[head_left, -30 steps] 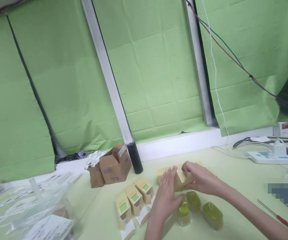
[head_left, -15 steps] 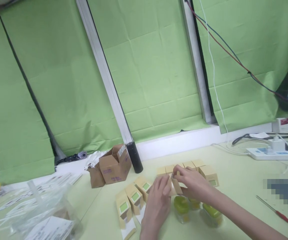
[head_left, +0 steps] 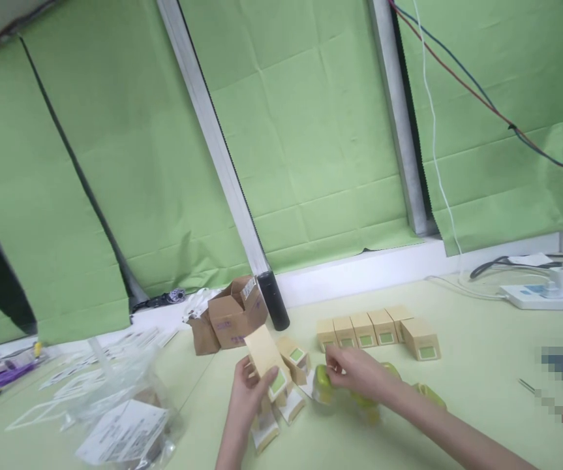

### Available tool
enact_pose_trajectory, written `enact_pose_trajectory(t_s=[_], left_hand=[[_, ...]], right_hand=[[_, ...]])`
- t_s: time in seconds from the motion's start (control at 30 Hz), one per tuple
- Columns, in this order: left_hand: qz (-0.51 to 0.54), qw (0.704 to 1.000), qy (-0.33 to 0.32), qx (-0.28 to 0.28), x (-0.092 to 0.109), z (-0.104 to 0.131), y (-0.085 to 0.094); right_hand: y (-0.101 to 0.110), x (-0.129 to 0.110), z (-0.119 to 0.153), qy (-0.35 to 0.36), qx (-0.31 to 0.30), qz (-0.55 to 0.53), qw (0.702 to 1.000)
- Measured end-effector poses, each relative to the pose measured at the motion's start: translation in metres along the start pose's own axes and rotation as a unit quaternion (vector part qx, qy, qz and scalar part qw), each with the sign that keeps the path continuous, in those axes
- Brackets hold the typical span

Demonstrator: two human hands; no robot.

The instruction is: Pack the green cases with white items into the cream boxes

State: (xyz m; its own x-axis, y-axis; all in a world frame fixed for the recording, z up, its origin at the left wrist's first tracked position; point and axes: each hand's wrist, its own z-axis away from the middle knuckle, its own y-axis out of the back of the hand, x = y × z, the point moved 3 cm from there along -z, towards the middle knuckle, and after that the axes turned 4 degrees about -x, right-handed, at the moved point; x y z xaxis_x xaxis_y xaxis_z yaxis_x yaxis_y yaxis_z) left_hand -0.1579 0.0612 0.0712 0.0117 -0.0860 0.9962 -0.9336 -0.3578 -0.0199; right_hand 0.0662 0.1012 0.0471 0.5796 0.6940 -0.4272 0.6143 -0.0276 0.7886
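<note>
My left hand (head_left: 250, 390) is closed around a tan carton (head_left: 265, 356), which it holds tilted above other open cartons with white inner flaps. Another tan carton (head_left: 293, 358) stands just to the right of it. My right hand (head_left: 352, 372) pinches a clear container with a green lid (head_left: 323, 376). Under and beside my right forearm are more green-lidded containers (head_left: 430, 393), partly hidden. Behind my right hand is a row of several tan cartons (head_left: 366, 328) with green labels, with one more carton (head_left: 422, 339) angled at its right end.
An open brown cardboard box (head_left: 232, 320) and a black cylinder (head_left: 274, 301) stand at the back. A clear plastic bag with papers (head_left: 123, 431) lies at the left front. A white power strip (head_left: 550, 295) with cables is at the right. Part of the right side is pixelated.
My hands have moved apart. The left has moved left and taken hold of a tan carton; the right has left the carton it worked at and grips a green-lidded container. The camera view has shifted slightly.
</note>
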Motion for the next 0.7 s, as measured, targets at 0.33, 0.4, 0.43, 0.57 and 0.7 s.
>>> enact_pose_trajectory(t_s=[0.33,0.4,0.43,0.57,0.7], left_hand=[[0.292,0.927,0.164,-0.17,-0.026,0.014,-0.077],[0.284,0.929,0.169,-0.166,-0.021,0.01,-0.079],[0.276,0.932,0.17,-0.162,-0.018,0.007,-0.08],[0.257,0.933,0.188,-0.169,-0.007,-0.009,-0.091],[0.246,0.94,0.189,-0.139,-0.007,-0.032,-0.099]], right_hand=[[-0.011,-0.029,0.003,0.257,0.133,0.201,0.936],[-0.005,-0.027,0.0,0.29,0.147,0.247,0.913],[-0.003,-0.025,-0.002,0.3,0.148,0.263,0.905],[0.003,-0.014,-0.008,0.27,0.142,0.282,0.91],[0.009,0.0,-0.014,0.193,0.107,0.286,0.933]])
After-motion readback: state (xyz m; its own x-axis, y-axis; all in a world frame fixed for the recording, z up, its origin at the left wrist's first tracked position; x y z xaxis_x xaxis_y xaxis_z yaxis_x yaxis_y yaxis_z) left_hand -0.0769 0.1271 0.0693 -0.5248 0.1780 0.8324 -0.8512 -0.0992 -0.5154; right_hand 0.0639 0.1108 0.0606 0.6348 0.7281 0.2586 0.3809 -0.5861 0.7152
